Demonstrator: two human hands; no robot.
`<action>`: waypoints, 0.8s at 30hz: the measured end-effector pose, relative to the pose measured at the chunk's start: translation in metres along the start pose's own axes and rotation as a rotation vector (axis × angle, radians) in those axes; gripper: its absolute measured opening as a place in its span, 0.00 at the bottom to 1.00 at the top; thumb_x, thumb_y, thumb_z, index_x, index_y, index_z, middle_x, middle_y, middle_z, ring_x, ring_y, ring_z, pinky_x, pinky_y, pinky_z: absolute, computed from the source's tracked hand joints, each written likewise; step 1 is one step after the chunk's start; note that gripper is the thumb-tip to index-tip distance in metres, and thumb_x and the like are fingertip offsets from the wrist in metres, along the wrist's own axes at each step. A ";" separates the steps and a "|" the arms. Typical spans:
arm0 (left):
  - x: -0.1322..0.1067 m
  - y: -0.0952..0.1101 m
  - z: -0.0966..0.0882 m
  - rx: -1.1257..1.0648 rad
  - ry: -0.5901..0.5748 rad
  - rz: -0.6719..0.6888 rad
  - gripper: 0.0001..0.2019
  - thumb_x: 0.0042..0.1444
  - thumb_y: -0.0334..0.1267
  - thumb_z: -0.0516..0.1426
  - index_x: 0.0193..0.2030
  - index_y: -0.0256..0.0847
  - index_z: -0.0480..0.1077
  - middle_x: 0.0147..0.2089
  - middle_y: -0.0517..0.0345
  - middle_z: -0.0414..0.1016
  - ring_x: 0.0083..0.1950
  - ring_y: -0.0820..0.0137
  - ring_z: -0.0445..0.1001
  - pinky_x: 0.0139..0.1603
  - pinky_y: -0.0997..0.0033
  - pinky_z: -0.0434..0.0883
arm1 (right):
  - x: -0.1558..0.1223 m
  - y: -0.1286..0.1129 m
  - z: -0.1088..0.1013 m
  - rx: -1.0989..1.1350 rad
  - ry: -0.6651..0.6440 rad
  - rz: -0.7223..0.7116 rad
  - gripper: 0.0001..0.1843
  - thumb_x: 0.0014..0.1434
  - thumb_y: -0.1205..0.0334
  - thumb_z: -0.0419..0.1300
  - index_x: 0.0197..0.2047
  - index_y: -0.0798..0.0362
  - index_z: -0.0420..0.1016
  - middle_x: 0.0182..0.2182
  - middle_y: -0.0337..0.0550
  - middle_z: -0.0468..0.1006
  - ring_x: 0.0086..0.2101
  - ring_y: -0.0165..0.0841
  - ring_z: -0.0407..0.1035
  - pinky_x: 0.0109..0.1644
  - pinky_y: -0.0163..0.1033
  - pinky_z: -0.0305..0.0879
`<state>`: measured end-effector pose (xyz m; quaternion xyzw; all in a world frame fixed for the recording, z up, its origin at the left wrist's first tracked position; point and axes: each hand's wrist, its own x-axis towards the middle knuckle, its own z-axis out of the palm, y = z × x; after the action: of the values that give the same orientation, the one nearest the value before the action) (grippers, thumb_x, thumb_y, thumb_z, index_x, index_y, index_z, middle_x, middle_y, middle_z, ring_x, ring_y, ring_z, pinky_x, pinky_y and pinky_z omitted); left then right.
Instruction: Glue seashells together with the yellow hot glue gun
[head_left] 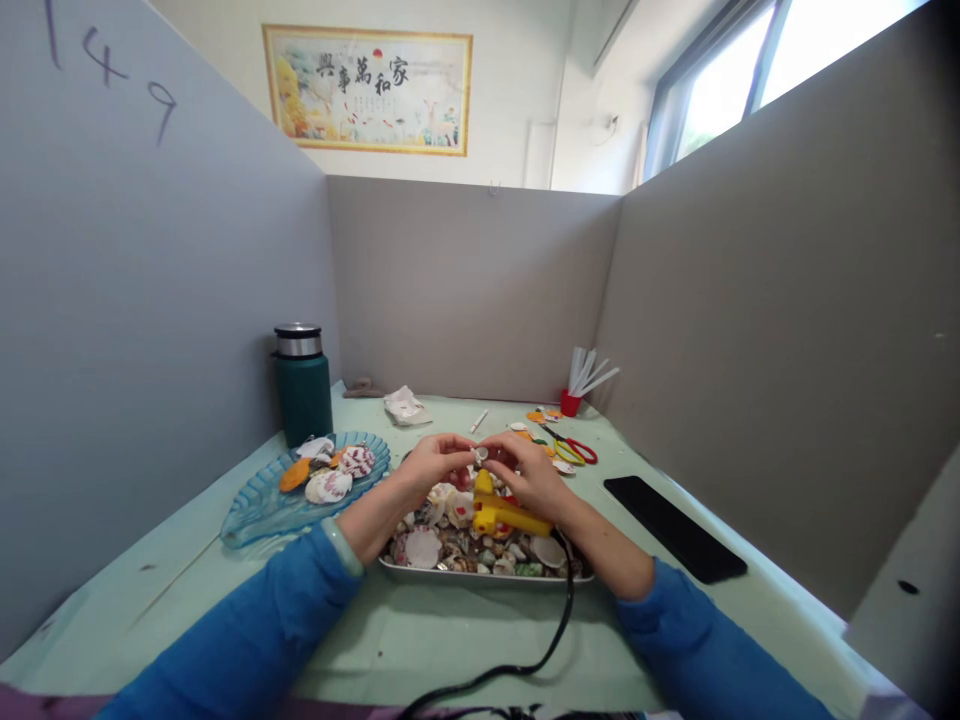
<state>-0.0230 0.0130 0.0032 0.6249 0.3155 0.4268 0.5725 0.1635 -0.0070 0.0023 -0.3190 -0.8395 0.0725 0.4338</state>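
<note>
Above a tray [480, 578] heaped with small seashells [480, 550], my two hands meet at a small white shell [481, 454]. My left hand [437, 462] pinches it from the left, fingers closed. From the other side my right hand [529, 470] has its fingertips closed on the same piece. Under the right hand lies a yellow glue gun [499, 510] on the shells, its black cord [559, 620] running down to the front edge. The finer shape of the held piece is too small to make out.
A blue glass dish [259, 505] with scallop shells [330, 485] stands left, beside a green bottle [304, 395]. At right are scissors [571, 448], a red cup [571, 403] of glue sticks and a black phone-like slab [675, 525]. Grey partitions [472, 290] enclose the table. Crumpled tissue [406, 406] lies behind.
</note>
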 end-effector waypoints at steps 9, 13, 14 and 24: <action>-0.002 0.003 0.002 0.047 0.043 0.013 0.15 0.44 0.39 0.62 0.36 0.31 0.69 0.19 0.60 0.69 0.20 0.77 0.67 0.22 0.77 0.65 | 0.000 0.000 0.002 0.072 -0.046 0.043 0.13 0.55 0.65 0.59 0.45 0.52 0.68 0.33 0.41 0.71 0.28 0.28 0.64 0.33 0.34 0.63; -0.001 0.000 0.001 0.099 0.024 -0.003 0.15 0.46 0.39 0.61 0.38 0.32 0.67 0.18 0.62 0.68 0.19 0.76 0.67 0.21 0.78 0.65 | -0.001 0.002 0.003 0.042 -0.038 0.045 0.10 0.55 0.66 0.58 0.43 0.53 0.69 0.33 0.40 0.71 0.28 0.28 0.64 0.33 0.34 0.62; 0.000 -0.002 0.001 0.119 0.021 -0.002 0.15 0.47 0.40 0.60 0.39 0.33 0.66 0.18 0.62 0.68 0.19 0.76 0.67 0.21 0.78 0.65 | -0.001 0.003 0.003 0.030 -0.031 0.047 0.10 0.56 0.66 0.57 0.42 0.53 0.69 0.32 0.40 0.71 0.28 0.27 0.64 0.32 0.34 0.61; 0.003 -0.009 0.001 0.428 0.087 0.197 0.18 0.47 0.42 0.60 0.44 0.37 0.66 0.46 0.50 0.71 0.24 0.77 0.72 0.22 0.77 0.68 | 0.000 0.004 0.004 -0.054 0.009 0.118 0.08 0.54 0.62 0.60 0.38 0.53 0.71 0.27 0.39 0.72 0.25 0.28 0.64 0.31 0.34 0.60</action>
<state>-0.0199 0.0168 -0.0049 0.7409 0.3604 0.4306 0.3684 0.1623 -0.0032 -0.0018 -0.3800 -0.8189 0.0740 0.4238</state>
